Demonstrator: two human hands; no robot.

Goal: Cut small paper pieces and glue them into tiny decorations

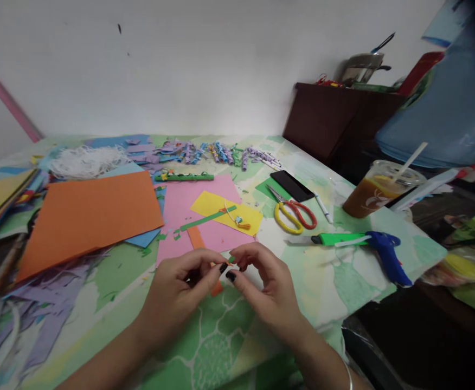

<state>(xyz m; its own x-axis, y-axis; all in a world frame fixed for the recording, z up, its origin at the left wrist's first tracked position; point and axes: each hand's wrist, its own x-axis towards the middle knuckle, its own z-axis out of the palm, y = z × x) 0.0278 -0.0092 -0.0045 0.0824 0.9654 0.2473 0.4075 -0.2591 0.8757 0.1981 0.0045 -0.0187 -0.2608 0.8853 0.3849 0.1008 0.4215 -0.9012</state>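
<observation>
My left hand (184, 279) is closed in a pinch on a tiny green and orange paper piece (231, 260), partly hidden by the fingertips. My right hand (265, 284) curves in from the other side, thumb and index finger slightly apart, fingertips close to the same piece. Below and behind the left fingers lies an orange paper strip (197, 238). Just beyond the hands, a yellow paper rectangle (205, 203) rests on a pink sheet (176, 206). Across both runs a thin green paper strip (203, 219), beside a small orange tassel on a cord (242, 225).
Scissors (292, 214), a phone (292, 186), a green cutter (339, 239) and a blue glue gun (386, 254) lie rightward, near an iced drink cup (370, 192). An orange sheet (95, 211) covers the left. Curled paper pieces (221, 153) line the back.
</observation>
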